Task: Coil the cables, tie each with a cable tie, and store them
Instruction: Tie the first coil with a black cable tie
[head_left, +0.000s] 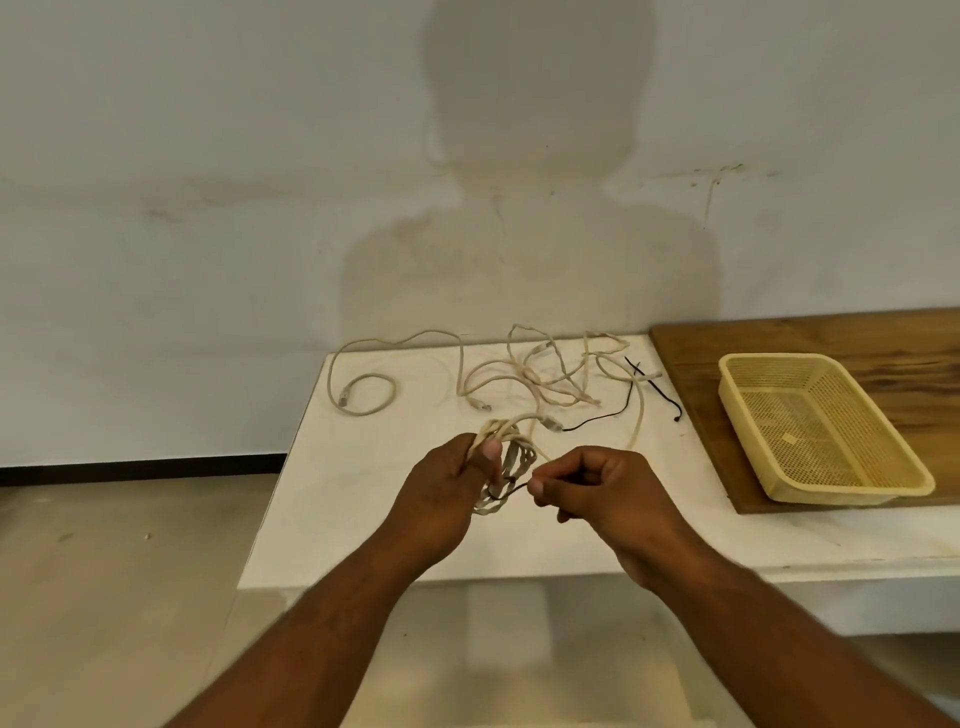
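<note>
My left hand (447, 483) grips the coiled cable (511, 457) while my right hand (587, 488) pinches the black cable tie (511, 490); cinching it tight likely comes next.

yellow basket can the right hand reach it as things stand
Probably yes: nothing lies between the right hand and the yellow basket on the wooden board, though that hand is busy pinching a black tie.

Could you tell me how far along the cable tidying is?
Done: one cable coiled, gripped by the left hand. In hand: the right hand pinches a black cable tie at it. Left: loose cables on the table; the basket holds none.
</note>
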